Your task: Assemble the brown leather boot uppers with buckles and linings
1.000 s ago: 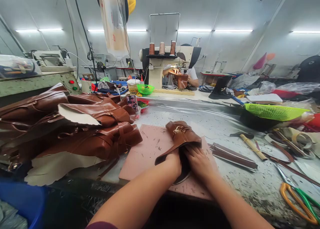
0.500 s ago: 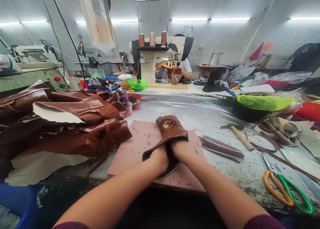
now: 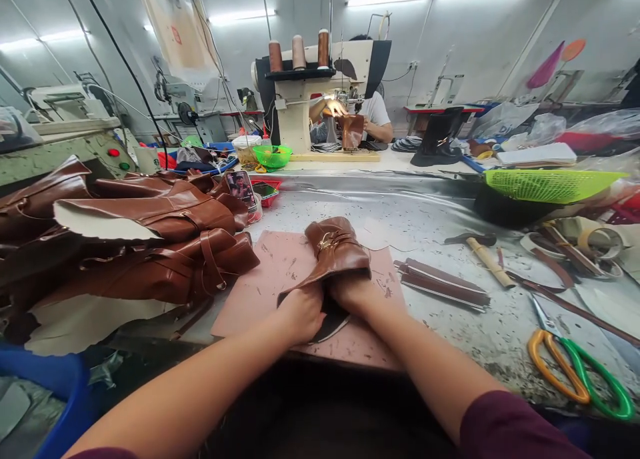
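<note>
A brown leather boot upper [image 3: 340, 249] with a gold-coloured buckle trim lies on a pink mat [image 3: 240, 305] in front of me. Its open edge faces me, and the dark lining shows between my wrists. My left hand [image 3: 303, 312] is closed at the left edge of this opening, thumb in view, its fingertips hidden by the leather. My right hand [image 3: 350, 292] reaches into the opening under the right edge; the leather covers its fingers.
Brown boot uppers [image 3: 150, 212] are heaped at left, beside a propped phone [image 3: 241, 189]. Brown strips [image 3: 443, 285], a hammer [image 3: 485, 259] and scissors [image 3: 575, 365] lie at right. Across the bench, a person [image 3: 377, 115] works at a sewing machine [image 3: 295, 112].
My left hand has drawn back a little from the opening, so its thumb and knuckles now show. My right hand stays inside the upper. The camera view has shifted slightly.
</note>
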`<state>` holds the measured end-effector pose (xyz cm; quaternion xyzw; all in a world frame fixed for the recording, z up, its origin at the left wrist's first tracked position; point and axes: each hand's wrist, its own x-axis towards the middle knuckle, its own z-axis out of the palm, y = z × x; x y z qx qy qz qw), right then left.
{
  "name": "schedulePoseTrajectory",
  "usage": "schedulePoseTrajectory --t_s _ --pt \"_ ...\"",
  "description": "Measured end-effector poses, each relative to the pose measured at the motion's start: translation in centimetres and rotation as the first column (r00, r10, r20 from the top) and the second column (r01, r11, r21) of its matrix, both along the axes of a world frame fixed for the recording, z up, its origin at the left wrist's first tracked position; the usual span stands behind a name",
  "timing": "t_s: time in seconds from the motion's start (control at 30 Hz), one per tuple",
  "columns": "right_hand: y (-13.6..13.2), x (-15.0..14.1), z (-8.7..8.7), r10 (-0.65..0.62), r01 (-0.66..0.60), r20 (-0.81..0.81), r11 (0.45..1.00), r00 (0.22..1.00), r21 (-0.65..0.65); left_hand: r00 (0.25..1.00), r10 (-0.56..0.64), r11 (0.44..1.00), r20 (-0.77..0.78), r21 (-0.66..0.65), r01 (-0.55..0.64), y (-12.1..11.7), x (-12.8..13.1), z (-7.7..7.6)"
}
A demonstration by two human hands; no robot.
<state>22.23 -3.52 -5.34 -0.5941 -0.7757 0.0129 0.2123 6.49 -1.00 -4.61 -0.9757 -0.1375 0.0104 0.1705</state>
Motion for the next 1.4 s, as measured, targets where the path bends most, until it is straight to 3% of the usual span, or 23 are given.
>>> schedulePoseTrajectory --t_s 0.13,0.3,0.47,0.6,0.73,0.87,0.97,1.03,1.2,1.4 --pt "-3.9 -0.1 -1.1 0.068 -0.068 0.0 0.996 0.998 -0.058 0.995 -0.058 0.998 0.086 0.015 0.057 0.2 -1.4 0.5" --pt "-7.1 0.1 0.0 0.116 -0.119 -0.034 0.986 0.993 -0.117 0.943 -0.218 0.974 0.252 0.004 0.225 -2.3 -4.8 0.5" --pt "-5.9 1.3 1.3 0.229 -0.229 -0.015 0.959 0.973 -0.166 0.873 -0.072 0.993 0.482 -0.047 0.108 -5.5 -8.2 -0.1" --pt "-3.8 1.8 1.7 0.326 -0.312 0.053 0.934 0.944 -0.172 0.838 0.019 0.994 0.545 -0.102 0.044 -7.2 -8.0 0.4" --pt "-3.7 1.4 2.0 0.425 -0.405 0.152 0.902 0.892 -0.147 0.838 0.056 0.984 0.544 -0.172 0.046 -8.8 -6.7 1.0" --pt "-5.3 0.7 2.3 0.533 -0.517 0.261 0.846 0.805 -0.132 0.845 0.029 0.984 0.534 -0.163 0.069 -10.1 -6.0 -0.1" --pt "-6.0 0.3 2.2 0.543 -0.536 0.317 0.836 0.778 -0.117 0.835 0.002 0.985 0.55 -0.143 0.092 -10.7 -5.6 -0.8" --pt "-5.8 0.1 1.9 0.526 -0.523 0.333 0.845 0.782 -0.108 0.85 0.055 0.986 0.524 -0.161 0.036 -10.8 -5.2 -0.8" --pt "-4.6 0.0 1.0 0.493 -0.487 0.324 0.867 0.807 -0.107 0.897 0.311 0.943 0.315 -0.219 -0.25 -10.9 -4.0 -0.1" --pt "-4.6 0.5 1.4 0.555 -0.545 0.305 0.829 0.774 -0.127 0.905 0.337 0.934 0.259 -0.213 -0.287 -11.0 -3.8 -0.3"
